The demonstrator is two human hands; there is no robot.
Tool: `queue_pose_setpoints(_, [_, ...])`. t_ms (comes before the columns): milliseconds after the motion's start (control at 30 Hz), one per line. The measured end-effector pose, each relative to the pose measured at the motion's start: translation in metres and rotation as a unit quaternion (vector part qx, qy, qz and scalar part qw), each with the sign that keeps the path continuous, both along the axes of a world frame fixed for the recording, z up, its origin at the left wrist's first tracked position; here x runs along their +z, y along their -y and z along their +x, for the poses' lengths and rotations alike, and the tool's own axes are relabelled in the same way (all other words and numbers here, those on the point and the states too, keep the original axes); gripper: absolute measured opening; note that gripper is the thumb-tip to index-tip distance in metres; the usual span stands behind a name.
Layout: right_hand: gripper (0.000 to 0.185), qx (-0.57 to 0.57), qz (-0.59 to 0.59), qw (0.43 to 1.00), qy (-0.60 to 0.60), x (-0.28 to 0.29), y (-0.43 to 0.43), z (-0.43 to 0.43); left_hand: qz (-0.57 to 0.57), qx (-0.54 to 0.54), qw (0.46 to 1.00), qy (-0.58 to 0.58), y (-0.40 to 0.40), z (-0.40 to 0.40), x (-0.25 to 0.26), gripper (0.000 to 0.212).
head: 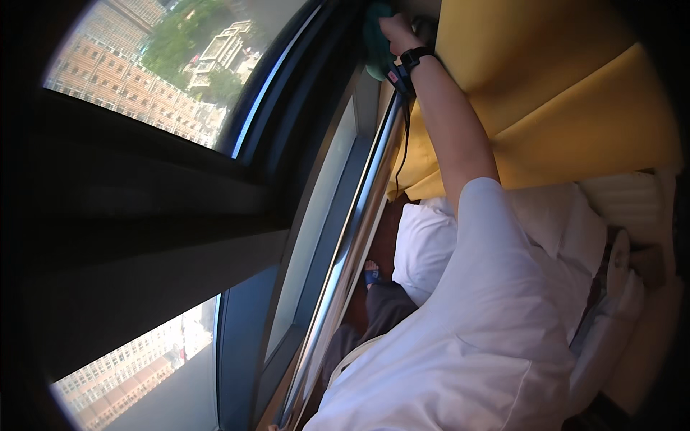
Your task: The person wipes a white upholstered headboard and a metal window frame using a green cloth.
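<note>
My right hand (398, 32) reaches far out at the top, beside the dark window frame (307, 97). Its fingers are closed on a green item (377, 48) that looks like a cloth, dim and partly hidden. A black watch (415, 56) circles that wrist. Just below it is a dark device (399, 80) with a pink label, and a thin black cord (405, 140) hangs down nearby. Of my left hand (273, 428), only a fingertip or two shows at the bottom edge, by the metal rail (337, 258); its grip is hidden.
Yellow curtain (539, 97) fills the upper right, close to my right arm. A white pillow (423, 242) lies beside my body. My slippered foot (372, 275) rests on the dark red floor (385, 231). Through the upper window pane (161, 70), buildings and trees show far below.
</note>
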State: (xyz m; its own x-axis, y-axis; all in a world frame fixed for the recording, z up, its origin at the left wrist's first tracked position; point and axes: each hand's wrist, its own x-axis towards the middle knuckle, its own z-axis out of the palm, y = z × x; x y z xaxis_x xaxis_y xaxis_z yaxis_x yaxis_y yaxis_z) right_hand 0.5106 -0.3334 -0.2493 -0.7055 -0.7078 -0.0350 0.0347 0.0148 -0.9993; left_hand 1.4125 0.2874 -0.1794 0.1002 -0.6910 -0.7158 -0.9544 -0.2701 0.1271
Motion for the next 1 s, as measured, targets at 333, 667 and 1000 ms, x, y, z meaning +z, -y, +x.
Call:
queue_pose_setpoints(333, [0.04,0.114,0.09,0.989,-0.037,0.007,-0.116,0.149,-0.013,0.022,0.999,-0.047,0.014,-0.032,0.018,0.047])
queue_pose_setpoints(667, [0.037,0.117,0.035,0.992,0.031,0.038,-0.257,0.352,-0.173,-0.028,0.979,-0.105,-0.005,-0.009,0.014,0.076])
queue_pose_setpoints(1000, [0.015,0.167,0.064,0.982,0.055,0.066,-0.34,0.523,-0.236,-0.011,0.955,-0.179,-0.053,0.03,0.057,0.085])
